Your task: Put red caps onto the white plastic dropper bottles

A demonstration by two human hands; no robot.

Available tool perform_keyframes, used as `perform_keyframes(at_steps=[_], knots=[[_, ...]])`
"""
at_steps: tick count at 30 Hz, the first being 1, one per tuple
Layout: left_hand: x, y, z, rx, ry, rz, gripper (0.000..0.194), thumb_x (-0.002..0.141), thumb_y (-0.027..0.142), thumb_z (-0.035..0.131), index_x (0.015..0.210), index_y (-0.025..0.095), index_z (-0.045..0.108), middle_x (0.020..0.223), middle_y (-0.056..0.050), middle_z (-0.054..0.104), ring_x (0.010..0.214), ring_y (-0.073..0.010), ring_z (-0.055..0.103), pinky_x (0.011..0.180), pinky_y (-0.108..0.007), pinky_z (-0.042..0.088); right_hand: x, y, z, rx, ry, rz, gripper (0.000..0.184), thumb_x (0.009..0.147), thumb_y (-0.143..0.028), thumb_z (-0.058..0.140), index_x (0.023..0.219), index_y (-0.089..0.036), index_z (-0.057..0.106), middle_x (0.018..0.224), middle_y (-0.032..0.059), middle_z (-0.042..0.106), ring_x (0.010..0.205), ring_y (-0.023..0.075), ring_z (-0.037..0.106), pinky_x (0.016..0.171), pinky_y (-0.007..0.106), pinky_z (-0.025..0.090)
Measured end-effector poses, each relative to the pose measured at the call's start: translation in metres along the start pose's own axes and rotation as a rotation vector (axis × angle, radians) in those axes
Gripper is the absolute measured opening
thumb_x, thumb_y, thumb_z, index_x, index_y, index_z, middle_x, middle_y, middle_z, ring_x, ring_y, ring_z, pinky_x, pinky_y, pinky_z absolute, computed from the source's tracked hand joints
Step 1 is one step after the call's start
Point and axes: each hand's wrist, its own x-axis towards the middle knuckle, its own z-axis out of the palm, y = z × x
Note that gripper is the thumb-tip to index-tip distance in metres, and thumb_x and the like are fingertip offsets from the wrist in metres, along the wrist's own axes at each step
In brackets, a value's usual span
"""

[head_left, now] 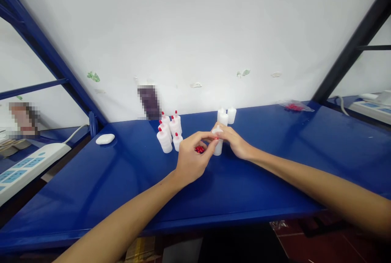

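Note:
My left hand (193, 158) pinches a small red cap (216, 138) between thumb and forefinger, close in front of a white squeeze bottle (218, 149). My right hand (233, 140) is wrapped round that bottle, which stands upright on the blue table. Whether the cap touches the bottle I cannot tell. Past the curled left fingers shows a small pile of red caps (200, 149). To the left stand several white bottles (165, 142) with red caps on their tips. Behind my right hand are a few white bottles (231, 115) with no red caps visible.
A clear plastic bag (295, 107) with red pieces lies at the back right of the blue table (269, 197). A white oval object (105, 139) rests at the left. Beyond the left edge is a white power strip (30, 169). Blue posts and a wall border the table.

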Motion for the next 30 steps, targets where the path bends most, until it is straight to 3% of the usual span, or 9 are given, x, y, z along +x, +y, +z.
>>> perform_keyframes(at_steps=[5, 11, 15, 21, 27, 30], knots=[[0.010, -0.006, -0.001, -0.131, 0.139, -0.070, 0.012, 0.088, 0.026, 0.066, 0.096, 0.018, 0.064, 0.096, -0.005, 0.065, 0.081, -0.0132, 0.066, 0.065, -0.021, 0.055, 0.006, 0.002, 0.011, 0.157, -0.111, -0.026, 0.019, 0.085, -0.034, 0.052, 0.079, -0.018, 0.061, 0.084, 0.0023, 0.056, 0.078, 0.0181, 0.052, 0.073, 0.031, 0.042], [0.009, -0.004, -0.004, -0.216, 0.004, -0.107, 0.015, 0.090, 0.029, 0.064, 0.098, 0.017, 0.062, 0.084, -0.002, 0.065, 0.052, -0.0083, 0.062, 0.049, -0.021, 0.049, 0.002, 0.003, 0.028, 0.291, -0.136, 0.016, 0.021, 0.086, -0.036, 0.054, 0.076, -0.018, 0.058, 0.064, 0.0001, 0.058, 0.061, 0.0158, 0.052, 0.060, 0.028, 0.039], [0.007, -0.004, -0.004, -0.192, -0.032, -0.094, 0.016, 0.091, 0.031, 0.063, 0.096, 0.016, 0.061, 0.093, -0.003, 0.064, 0.054, -0.0080, 0.064, 0.052, -0.021, 0.053, 0.000, 0.003, 0.029, 0.327, -0.117, -0.002, 0.033, 0.090, -0.044, 0.052, 0.069, -0.019, 0.053, 0.056, -0.0012, 0.053, 0.054, 0.0146, 0.048, 0.058, 0.029, 0.039], [0.003, -0.002, -0.001, -0.263, -0.011, -0.133, 0.019, 0.090, 0.035, 0.064, 0.096, 0.018, 0.057, 0.093, -0.002, 0.061, 0.052, -0.0062, 0.061, 0.046, -0.018, 0.052, -0.004, -0.004, 0.027, 0.242, -0.218, -0.014, 0.045, 0.087, -0.060, 0.054, 0.069, -0.019, 0.053, 0.058, -0.0005, 0.054, 0.056, 0.0141, 0.047, 0.056, 0.028, 0.036], [0.003, -0.002, -0.002, -0.291, 0.006, -0.123, 0.015, 0.091, 0.031, 0.062, 0.095, 0.019, 0.055, 0.087, 0.000, 0.061, 0.052, -0.0059, 0.061, 0.046, -0.016, 0.052, -0.005, -0.006, 0.029, 0.228, -0.213, 0.012, 0.044, 0.090, -0.057, 0.052, 0.069, -0.018, 0.053, 0.057, -0.0014, 0.051, 0.054, 0.0126, 0.044, 0.054, 0.027, 0.032], [0.005, -0.003, -0.004, -0.238, -0.007, -0.097, 0.014, 0.091, 0.031, 0.062, 0.093, 0.018, 0.056, 0.082, 0.000, 0.062, 0.055, -0.0074, 0.062, 0.047, -0.016, 0.051, -0.007, -0.008, 0.028, 0.261, -0.225, 0.018, 0.039, 0.085, -0.054, 0.061, 0.070, -0.018, 0.053, 0.059, -0.0025, 0.048, 0.054, 0.0120, 0.041, 0.053, 0.026, 0.030]])
